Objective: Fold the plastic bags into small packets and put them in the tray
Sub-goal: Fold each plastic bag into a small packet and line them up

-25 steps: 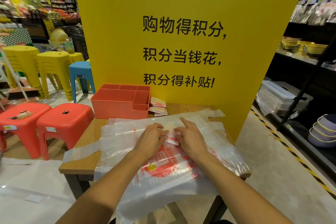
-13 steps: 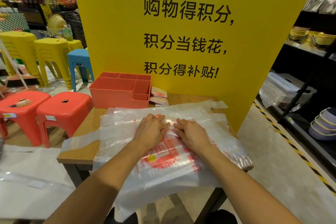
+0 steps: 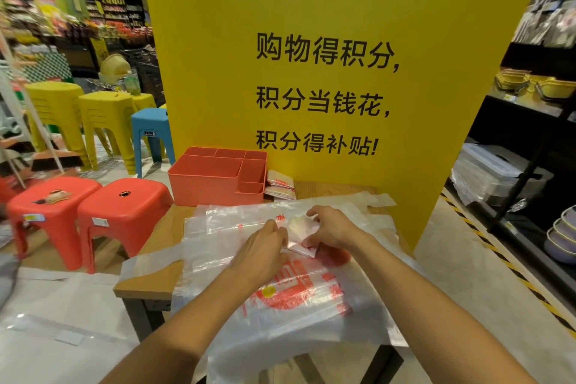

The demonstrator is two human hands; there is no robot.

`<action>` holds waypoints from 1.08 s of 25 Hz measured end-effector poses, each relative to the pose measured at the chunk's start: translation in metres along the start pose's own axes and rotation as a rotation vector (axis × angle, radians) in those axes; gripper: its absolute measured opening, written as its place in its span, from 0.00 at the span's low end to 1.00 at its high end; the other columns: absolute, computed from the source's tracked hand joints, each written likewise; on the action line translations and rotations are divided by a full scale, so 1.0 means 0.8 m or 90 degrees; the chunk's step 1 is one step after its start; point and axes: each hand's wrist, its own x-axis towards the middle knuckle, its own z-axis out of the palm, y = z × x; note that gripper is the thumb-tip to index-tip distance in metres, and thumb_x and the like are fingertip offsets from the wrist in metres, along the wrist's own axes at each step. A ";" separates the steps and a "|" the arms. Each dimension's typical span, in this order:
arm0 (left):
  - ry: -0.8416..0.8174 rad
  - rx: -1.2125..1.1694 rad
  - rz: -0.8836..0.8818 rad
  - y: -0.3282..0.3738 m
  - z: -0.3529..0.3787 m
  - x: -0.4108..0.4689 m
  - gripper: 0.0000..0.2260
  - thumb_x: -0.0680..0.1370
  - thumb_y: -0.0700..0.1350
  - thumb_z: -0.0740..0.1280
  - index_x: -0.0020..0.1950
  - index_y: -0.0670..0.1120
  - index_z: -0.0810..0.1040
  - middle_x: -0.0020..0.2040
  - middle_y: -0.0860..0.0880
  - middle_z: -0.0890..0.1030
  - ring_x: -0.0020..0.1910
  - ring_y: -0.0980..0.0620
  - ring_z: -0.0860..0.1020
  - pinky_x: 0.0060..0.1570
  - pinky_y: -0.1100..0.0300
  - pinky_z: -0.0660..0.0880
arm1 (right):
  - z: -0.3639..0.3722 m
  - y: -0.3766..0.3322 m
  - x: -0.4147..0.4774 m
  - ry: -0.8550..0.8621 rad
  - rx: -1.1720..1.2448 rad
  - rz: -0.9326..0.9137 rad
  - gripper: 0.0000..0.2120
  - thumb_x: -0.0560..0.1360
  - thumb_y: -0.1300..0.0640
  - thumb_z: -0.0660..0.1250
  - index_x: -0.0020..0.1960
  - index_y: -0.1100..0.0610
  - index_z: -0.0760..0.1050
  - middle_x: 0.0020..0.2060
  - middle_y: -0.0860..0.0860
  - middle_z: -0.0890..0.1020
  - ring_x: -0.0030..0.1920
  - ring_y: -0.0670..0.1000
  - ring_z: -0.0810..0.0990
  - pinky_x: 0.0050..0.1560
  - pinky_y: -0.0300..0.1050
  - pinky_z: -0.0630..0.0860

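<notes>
The left hand (image 3: 265, 246) is covering one side of the small folded red-and-white plastic packet (image 3: 300, 237), the right hand (image 3: 332, 229) the other.

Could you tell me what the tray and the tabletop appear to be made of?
Tray: likely moulded plastic, matte coral; smooth uniform walls, rounded corners. Tabletop: wood or wood-look laminate, judging by brown grain; I cannot tell which.
</notes>
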 end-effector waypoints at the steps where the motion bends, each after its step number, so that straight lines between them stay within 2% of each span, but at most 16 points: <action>1: -0.004 0.000 0.013 -0.001 -0.001 -0.006 0.08 0.80 0.47 0.71 0.57 0.48 0.79 0.56 0.49 0.72 0.50 0.46 0.78 0.52 0.51 0.78 | -0.004 -0.004 0.005 -0.018 -0.010 0.003 0.40 0.64 0.50 0.85 0.71 0.55 0.73 0.66 0.54 0.78 0.63 0.56 0.77 0.57 0.46 0.74; 3: -0.001 0.005 0.038 -0.004 0.001 -0.013 0.05 0.80 0.47 0.71 0.55 0.48 0.82 0.55 0.51 0.73 0.51 0.48 0.76 0.53 0.53 0.77 | -0.010 -0.011 0.010 -0.045 -0.035 0.012 0.37 0.63 0.52 0.85 0.69 0.56 0.75 0.62 0.54 0.79 0.59 0.55 0.77 0.52 0.44 0.73; 7: 0.037 0.003 0.031 -0.013 0.007 -0.011 0.06 0.80 0.51 0.70 0.56 0.53 0.82 0.53 0.53 0.76 0.55 0.51 0.73 0.52 0.56 0.74 | -0.017 -0.012 0.011 -0.065 0.014 0.042 0.22 0.66 0.55 0.84 0.56 0.59 0.81 0.42 0.50 0.81 0.45 0.53 0.79 0.37 0.44 0.71; 10: 0.040 -0.002 0.022 -0.022 0.011 0.001 0.06 0.81 0.52 0.69 0.57 0.54 0.82 0.53 0.54 0.76 0.55 0.51 0.74 0.53 0.55 0.74 | -0.023 0.004 0.015 -0.035 0.165 0.085 0.17 0.71 0.59 0.80 0.56 0.61 0.78 0.45 0.52 0.82 0.46 0.53 0.80 0.41 0.44 0.74; 13: 0.029 -0.008 0.033 -0.028 0.010 0.016 0.07 0.81 0.52 0.69 0.58 0.54 0.83 0.54 0.54 0.77 0.56 0.51 0.74 0.54 0.56 0.74 | -0.034 0.019 0.030 0.023 0.378 0.161 0.16 0.75 0.64 0.76 0.59 0.59 0.75 0.51 0.58 0.83 0.52 0.58 0.84 0.51 0.52 0.83; 14: 0.031 -0.013 0.038 -0.031 0.011 0.020 0.07 0.81 0.51 0.69 0.59 0.54 0.83 0.55 0.54 0.77 0.57 0.52 0.74 0.55 0.56 0.74 | -0.037 0.023 0.041 0.042 0.449 0.184 0.16 0.76 0.64 0.75 0.61 0.61 0.75 0.52 0.59 0.83 0.53 0.59 0.84 0.49 0.52 0.83; 15: 0.036 -0.021 0.044 -0.034 0.013 0.024 0.07 0.81 0.51 0.70 0.59 0.55 0.83 0.55 0.55 0.77 0.57 0.52 0.74 0.55 0.57 0.73 | -0.039 0.027 0.055 0.068 0.516 0.204 0.16 0.77 0.65 0.73 0.63 0.63 0.75 0.52 0.60 0.83 0.51 0.59 0.84 0.43 0.49 0.82; 17: 0.042 -0.047 0.055 -0.041 0.018 0.030 0.07 0.81 0.52 0.70 0.58 0.56 0.83 0.54 0.56 0.77 0.57 0.53 0.73 0.57 0.57 0.73 | -0.043 0.030 0.084 0.128 0.591 0.240 0.15 0.80 0.65 0.70 0.65 0.67 0.74 0.47 0.60 0.82 0.43 0.56 0.80 0.34 0.45 0.74; 19: 0.045 -0.081 0.062 -0.045 0.023 0.031 0.06 0.81 0.53 0.70 0.57 0.57 0.82 0.54 0.58 0.76 0.56 0.55 0.72 0.59 0.57 0.73 | -0.045 0.029 0.115 0.172 0.633 0.281 0.13 0.82 0.64 0.65 0.65 0.67 0.73 0.45 0.59 0.81 0.40 0.53 0.78 0.33 0.45 0.72; 22: 0.059 -0.103 0.079 -0.050 0.030 0.032 0.05 0.81 0.54 0.69 0.56 0.58 0.80 0.54 0.60 0.74 0.56 0.57 0.70 0.59 0.58 0.72 | -0.043 0.022 0.158 0.204 0.656 0.321 0.10 0.83 0.64 0.59 0.63 0.60 0.71 0.44 0.57 0.79 0.40 0.53 0.78 0.32 0.45 0.73; 25: 0.080 -0.088 0.091 -0.053 0.034 0.031 0.04 0.82 0.55 0.67 0.56 0.59 0.78 0.54 0.61 0.73 0.56 0.58 0.69 0.59 0.59 0.71 | -0.026 0.016 0.202 0.206 0.608 0.361 0.11 0.82 0.64 0.62 0.63 0.58 0.72 0.51 0.60 0.80 0.47 0.57 0.81 0.32 0.45 0.76; 27: 0.087 -0.080 0.096 -0.054 0.036 0.032 0.04 0.83 0.55 0.66 0.56 0.59 0.77 0.55 0.61 0.72 0.56 0.58 0.69 0.60 0.60 0.69 | -0.012 0.015 0.221 0.210 0.530 0.383 0.12 0.79 0.64 0.67 0.62 0.60 0.75 0.51 0.60 0.79 0.49 0.59 0.81 0.36 0.49 0.82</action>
